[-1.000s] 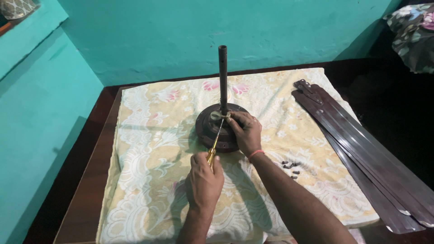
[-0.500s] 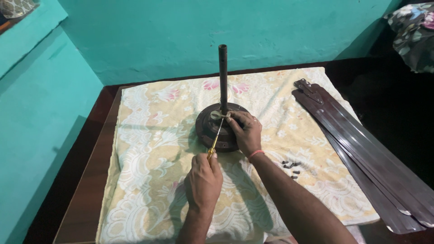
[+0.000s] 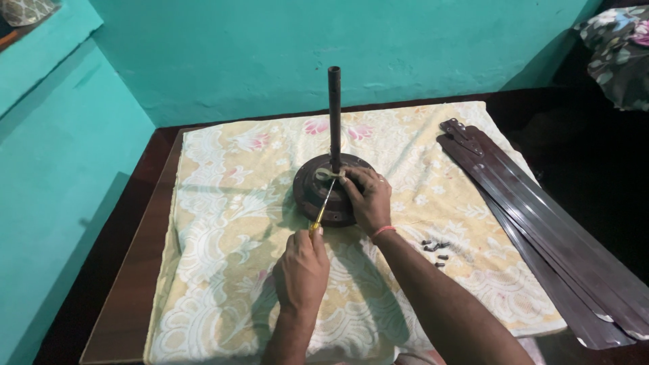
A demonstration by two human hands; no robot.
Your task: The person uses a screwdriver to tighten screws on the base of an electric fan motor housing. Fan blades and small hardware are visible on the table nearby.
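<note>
Left hand [image 3: 301, 269] grips a yellow-handled screwdriver [image 3: 320, 211]; right hand [image 3: 367, 197] is pressed around the brown fan motor housing [image 3: 312, 190].

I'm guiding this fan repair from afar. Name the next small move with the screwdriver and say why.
Probably keep turning the screwdriver: the left hand grips its yellow handle, its tip sits at the pale fitting by the rod, and the right hand steadies the motor housing.
</note>
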